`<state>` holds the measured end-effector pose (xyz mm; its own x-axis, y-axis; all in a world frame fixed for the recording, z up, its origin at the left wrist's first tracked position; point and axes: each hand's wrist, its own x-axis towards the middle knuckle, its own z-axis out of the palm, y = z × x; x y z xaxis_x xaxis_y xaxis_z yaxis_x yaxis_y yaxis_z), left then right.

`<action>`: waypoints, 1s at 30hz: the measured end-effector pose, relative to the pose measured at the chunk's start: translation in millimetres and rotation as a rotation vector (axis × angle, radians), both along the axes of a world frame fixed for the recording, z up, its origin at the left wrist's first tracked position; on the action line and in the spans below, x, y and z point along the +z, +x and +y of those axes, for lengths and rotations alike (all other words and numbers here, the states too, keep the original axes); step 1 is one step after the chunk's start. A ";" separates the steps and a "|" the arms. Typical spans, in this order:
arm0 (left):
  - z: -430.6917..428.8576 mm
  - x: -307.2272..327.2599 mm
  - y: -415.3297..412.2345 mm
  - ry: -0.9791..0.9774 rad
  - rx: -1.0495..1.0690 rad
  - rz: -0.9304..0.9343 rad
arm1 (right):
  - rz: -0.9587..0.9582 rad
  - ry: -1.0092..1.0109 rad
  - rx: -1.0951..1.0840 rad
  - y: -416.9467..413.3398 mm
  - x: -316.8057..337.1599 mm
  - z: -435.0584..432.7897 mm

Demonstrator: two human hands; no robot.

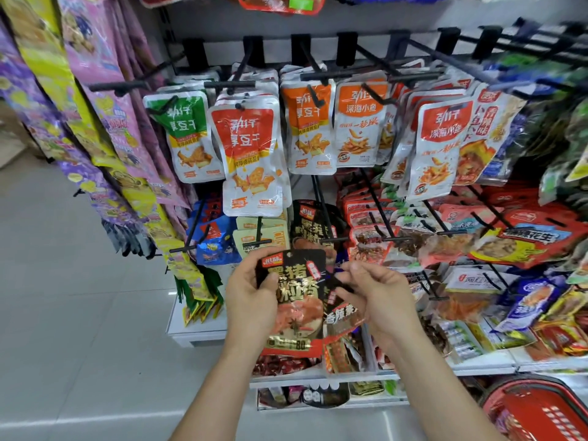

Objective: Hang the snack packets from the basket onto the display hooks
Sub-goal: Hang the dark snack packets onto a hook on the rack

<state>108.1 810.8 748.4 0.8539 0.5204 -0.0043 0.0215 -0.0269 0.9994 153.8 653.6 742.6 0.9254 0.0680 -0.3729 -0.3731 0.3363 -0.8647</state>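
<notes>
Both forearms reach up from below, beside one red plastic basket (541,405). The left hand (251,300) grips a glossy black-and-red snack packet (296,300) upright, thumb curled across its front. The right hand (378,294), fingers bent, pinches a second matching packet (342,316) just behind. Black wire display hooks (321,214) stand beyond.

One wide-angle view, from the head — it faces forward and down onto the display hooks (334,74), close up. The floor (79,281) fills its left side, the basket (541,409) its lower right corner.
</notes>
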 end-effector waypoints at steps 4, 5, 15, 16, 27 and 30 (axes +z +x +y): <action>-0.4 -0.9 3.2 -0.004 0.083 -0.012 | -0.014 0.071 0.055 -1.8 -1.9 6.8; -1.9 -0.4 4.2 -0.020 0.105 -0.024 | 0.004 0.104 0.102 -2.5 -3.1 7.2; -5.9 -8.0 -3.8 0.013 0.056 -0.054 | -0.240 -0.219 -0.054 10.7 -4.5 4.5; -2.3 -7.0 -4.8 0.040 0.043 -0.071 | -0.264 -0.234 -0.078 14.8 -2.6 5.3; -13.4 -9.3 22.8 0.655 -0.285 0.138 | -0.328 -0.369 -0.095 46.8 -12.4 27.5; -16.6 -9.5 33.1 0.730 -0.255 0.105 | -0.360 -0.381 -0.097 48.8 -13.7 28.1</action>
